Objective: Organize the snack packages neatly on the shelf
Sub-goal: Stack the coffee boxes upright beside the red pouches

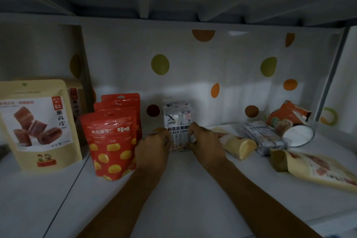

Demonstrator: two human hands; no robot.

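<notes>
Both hands are curled onto the black coffee pack, which is held upright on the white shelf near the dotted back wall. The left hand is closed against its left edge and the right hand is closed on its right edge, with fingertips laid on the front face. Just beside the left hand, three red chestnut pouches are stood one behind another. Further left, a beige fruit-roll pouch is set upright, and a matching pouch is partly hidden behind it. To the right of the held pack, other packages are seen lying flat: a small beige pouch, a second coffee pack and, nearer the front, a large beige pouch. An orange packet is propped in the back right corner, above a round white object whose kind cannot be told.
</notes>
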